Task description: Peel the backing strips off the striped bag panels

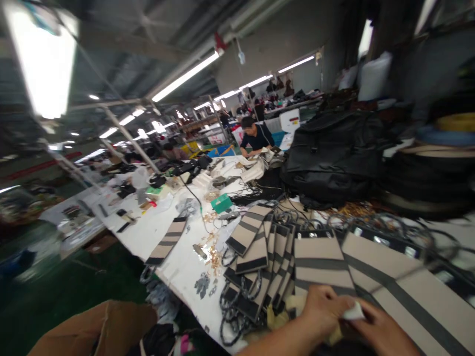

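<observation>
White surface (174, 263): beside the black bag (334, 153) lie striped panels (319, 257); nearer, both hands (322, 311) (382, 329) pinch a small white piece (354, 312).

Toward four o'clock, a white piece (353, 312) is blurred and partly hidden by the fingers (347, 304). The cardboard box (100, 329) near eight o'clock is cut off below; gold bits (214, 259) toward seven are too small to tell.

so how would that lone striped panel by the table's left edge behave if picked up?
Striped panel: probably fairly stiff, since it lies flat with straight edges. Likely to slide rather than roll if pushed, being flat on the table. The dark loop at its near end droops past the edge, so it may swing or snag.
</observation>
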### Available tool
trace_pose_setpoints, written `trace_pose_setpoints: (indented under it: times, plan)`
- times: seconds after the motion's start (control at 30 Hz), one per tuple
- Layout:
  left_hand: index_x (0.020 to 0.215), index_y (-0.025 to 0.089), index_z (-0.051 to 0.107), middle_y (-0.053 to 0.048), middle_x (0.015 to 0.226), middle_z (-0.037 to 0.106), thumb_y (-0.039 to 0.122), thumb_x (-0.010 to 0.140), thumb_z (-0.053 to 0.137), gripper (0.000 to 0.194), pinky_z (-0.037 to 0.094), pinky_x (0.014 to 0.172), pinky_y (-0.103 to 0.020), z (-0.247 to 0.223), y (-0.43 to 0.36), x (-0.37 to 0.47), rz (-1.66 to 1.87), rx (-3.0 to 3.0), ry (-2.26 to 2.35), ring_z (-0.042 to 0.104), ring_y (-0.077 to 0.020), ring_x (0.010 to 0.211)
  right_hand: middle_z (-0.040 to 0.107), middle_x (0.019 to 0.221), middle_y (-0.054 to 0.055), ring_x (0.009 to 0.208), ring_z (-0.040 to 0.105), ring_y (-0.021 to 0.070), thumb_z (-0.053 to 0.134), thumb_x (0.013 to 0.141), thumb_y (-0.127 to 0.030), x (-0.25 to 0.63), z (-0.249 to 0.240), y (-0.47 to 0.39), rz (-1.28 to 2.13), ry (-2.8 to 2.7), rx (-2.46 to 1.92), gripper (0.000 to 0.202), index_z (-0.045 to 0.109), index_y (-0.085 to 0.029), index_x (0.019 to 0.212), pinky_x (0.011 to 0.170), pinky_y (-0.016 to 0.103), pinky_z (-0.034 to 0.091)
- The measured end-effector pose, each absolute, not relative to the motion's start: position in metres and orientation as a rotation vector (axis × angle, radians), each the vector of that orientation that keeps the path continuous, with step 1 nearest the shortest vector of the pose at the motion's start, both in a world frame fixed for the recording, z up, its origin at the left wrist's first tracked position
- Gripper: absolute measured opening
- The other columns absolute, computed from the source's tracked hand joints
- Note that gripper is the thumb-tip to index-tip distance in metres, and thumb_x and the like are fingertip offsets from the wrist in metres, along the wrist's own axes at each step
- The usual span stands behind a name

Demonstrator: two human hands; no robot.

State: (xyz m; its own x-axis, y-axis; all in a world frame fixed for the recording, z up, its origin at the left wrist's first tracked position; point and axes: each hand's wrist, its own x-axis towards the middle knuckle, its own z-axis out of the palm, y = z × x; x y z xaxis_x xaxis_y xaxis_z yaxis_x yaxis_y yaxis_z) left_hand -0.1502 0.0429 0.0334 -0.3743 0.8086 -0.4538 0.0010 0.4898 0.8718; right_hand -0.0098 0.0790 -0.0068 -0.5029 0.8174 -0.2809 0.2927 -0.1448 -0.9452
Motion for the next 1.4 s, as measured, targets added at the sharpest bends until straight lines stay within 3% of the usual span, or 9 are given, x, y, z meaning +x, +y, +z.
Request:
trace_pose_setpoints:
  times: [0.1, 0.27, 0.43, 0.53, 0.6, 0.87, 1.0, 1.13, 1.4]
  plan:
    - [0.042, 0.020, 0.040, 0.006, 0.045, 0.036, 0.052, 0.057, 0.078, 0.052, 0.027, 0.047, -0.023, 0.047, 0.043, -0.160, 1.052, 0.872, 1.819, 0.034, -0.0081, 0.047, 0.074, 0.096, 0.008, 0.095, 0.068, 0.0290, 0.062, 0.074, -0.046, -0.019, 0.024, 0.067, 1.797, -1.639, -1.117, 0.041, 0.072, -0.019, 0.104, 0.085, 0.038, 0.054]
    - [0.053, 0.018, 0.052, 0.004, 0.052, 0.051, 0.059, 0.070, 0.067, 0.046, 0.039, 0.055, -0.022, 0.024, 0.054, -0.187, 0.950, 1.005, 1.612, 0.049, -0.0110, 0.054, 0.072, 0.083, 0.005, 0.079, 0.067, 0.0199, 0.066, 0.078, -0.040, -0.030, 0.023, 0.079, 1.787, -1.421, -1.081, 0.028, 0.071, -0.016, 0.089, 0.075, 0.030, 0.052]
    - [0.096, 0.017, 0.069, -0.005, 0.092, 0.074, 0.041, 0.076, 0.071, 0.031, 0.053, 0.078, -0.029, 0.030, 0.044, -0.208, 0.842, 1.295, 1.443, 0.068, -0.0190, 0.082, 0.070, 0.077, 0.001, 0.066, 0.065, 0.0149, 0.069, 0.077, -0.036, -0.027, 0.016, 0.079, 1.699, -1.267, -1.115, 0.029, 0.066, -0.018, 0.099, 0.066, 0.026, 0.050]
    - [0.122, 0.019, 0.064, -0.008, 0.120, 0.070, 0.031, 0.079, 0.069, 0.045, 0.047, 0.101, -0.037, 0.041, 0.049, -0.210, 0.809, 1.476, 1.434, 0.065, -0.0225, 0.109, 0.070, 0.074, 0.001, 0.066, 0.065, 0.0149, 0.067, 0.080, -0.035, -0.023, 0.021, 0.080, 1.634, -1.370, -1.166, 0.020, 0.066, -0.017, 0.090, 0.065, 0.025, 0.049]
    - [0.131, 0.020, 0.059, -0.008, 0.124, 0.068, 0.029, 0.081, 0.067, 0.051, 0.047, 0.102, -0.038, 0.045, 0.056, -0.207, 0.772, 1.520, 1.421, 0.065, -0.0223, 0.110, 0.070, 0.074, 0.002, 0.069, 0.066, 0.0151, 0.065, 0.083, -0.034, -0.020, 0.025, 0.081, 1.575, -1.463, -1.190, 0.017, 0.066, -0.017, 0.085, 0.066, 0.025, 0.049]
    - [0.104, 0.020, 0.073, -0.004, 0.092, 0.075, 0.029, 0.083, 0.063, 0.025, 0.052, 0.076, -0.030, 0.045, 0.073, -0.191, 0.693, 1.638, 1.425, 0.067, -0.0189, 0.079, 0.071, 0.084, 0.000, 0.074, 0.063, 0.0139, 0.067, 0.083, -0.032, -0.005, 0.041, 0.093, 1.073, -1.777, -1.361, 0.013, 0.071, -0.022, 0.091, 0.067, 0.023, 0.044]
    - [0.098, 0.020, 0.073, -0.004, 0.092, 0.073, 0.029, 0.086, 0.061, 0.020, 0.050, 0.077, -0.029, 0.043, 0.079, -0.189, 0.733, 1.735, 1.408, 0.066, -0.0185, 0.083, 0.069, 0.085, 0.000, 0.075, 0.061, 0.0121, 0.064, 0.085, -0.025, 0.004, 0.049, 0.104, 0.947, -1.970, -1.251, 0.009, 0.071, -0.022, 0.091, 0.069, 0.022, 0.043]
    - [0.097, 0.023, 0.073, -0.003, 0.086, 0.071, 0.031, 0.089, 0.056, 0.020, 0.048, 0.078, -0.028, 0.037, 0.087, -0.190, 0.688, 1.839, 1.362, 0.065, -0.0181, 0.082, 0.070, 0.090, 0.000, 0.077, 0.062, 0.0128, 0.064, 0.084, -0.023, 0.009, 0.055, 0.118, 0.937, -2.106, -1.233, 0.022, 0.069, -0.024, 0.105, 0.071, 0.022, 0.042]
    - [0.092, 0.024, 0.070, -0.004, 0.086, 0.066, 0.028, 0.093, 0.050, 0.020, 0.044, 0.068, -0.026, 0.030, 0.098, -0.185, 0.604, 2.224, 1.396, 0.063, -0.0183, 0.079, 0.067, 0.081, 0.001, 0.074, 0.059, 0.0149, 0.061, 0.084, -0.023, 0.007, 0.055, 0.126, 0.782, -2.315, -1.382, 0.008, 0.068, -0.022, 0.080, 0.070, 0.025, 0.038]
